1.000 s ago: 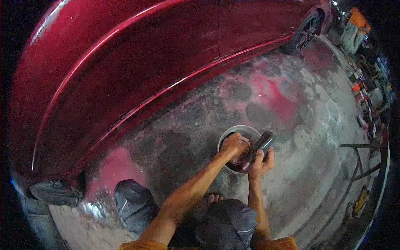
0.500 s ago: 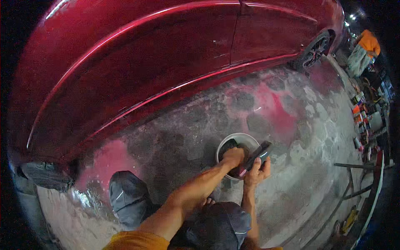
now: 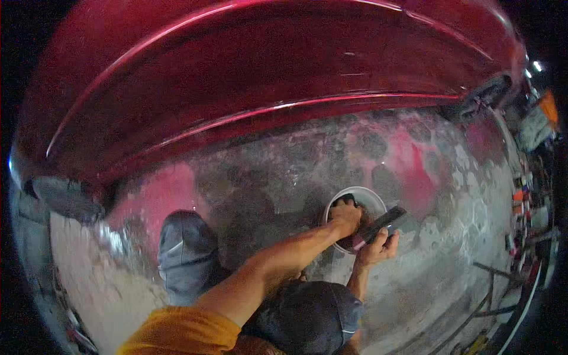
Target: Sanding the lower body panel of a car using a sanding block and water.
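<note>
On my feed I see the car (image 3: 284,59) deep red, the floor (image 3: 426,290) grey with pink blotches, bucket (image 3: 328,214) whitish, block (image 3: 384,225) blackish, sleeve (image 3: 183,331) mustard, trousers (image 3: 310,316) dark grey.

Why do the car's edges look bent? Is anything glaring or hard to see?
Head view: the fisheye lens bows the trim lines of the red car; head view: glare whitens a patch of floor at left; head view: the dark thing by the left hand in the bucket is too dim to identify.
</note>
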`<move>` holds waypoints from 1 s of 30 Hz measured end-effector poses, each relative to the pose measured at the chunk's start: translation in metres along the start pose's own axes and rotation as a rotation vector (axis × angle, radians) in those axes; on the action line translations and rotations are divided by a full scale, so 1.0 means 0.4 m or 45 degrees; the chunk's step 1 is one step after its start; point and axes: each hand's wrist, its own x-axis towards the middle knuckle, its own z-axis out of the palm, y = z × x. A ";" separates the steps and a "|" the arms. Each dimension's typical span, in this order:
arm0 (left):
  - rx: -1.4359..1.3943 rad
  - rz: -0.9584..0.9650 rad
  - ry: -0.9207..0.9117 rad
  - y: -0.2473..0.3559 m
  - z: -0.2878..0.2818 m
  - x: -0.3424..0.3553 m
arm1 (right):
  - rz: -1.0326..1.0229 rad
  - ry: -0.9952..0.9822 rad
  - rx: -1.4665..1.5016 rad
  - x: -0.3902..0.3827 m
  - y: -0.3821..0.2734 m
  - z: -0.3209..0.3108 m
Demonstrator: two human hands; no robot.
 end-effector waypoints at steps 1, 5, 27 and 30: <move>0.020 0.086 0.064 0.004 0.013 -0.007 | -0.011 -0.082 0.005 0.015 0.037 -0.028; 0.046 0.102 -0.125 0.009 -0.017 0.007 | -0.044 0.082 -0.143 0.019 0.058 -0.013; 0.002 0.076 -0.070 -0.021 0.012 0.009 | -0.132 -0.156 -0.258 0.026 0.077 -0.010; -0.309 0.119 -0.150 -0.028 -0.043 -0.018 | -0.074 -0.126 -0.187 0.031 0.058 -0.021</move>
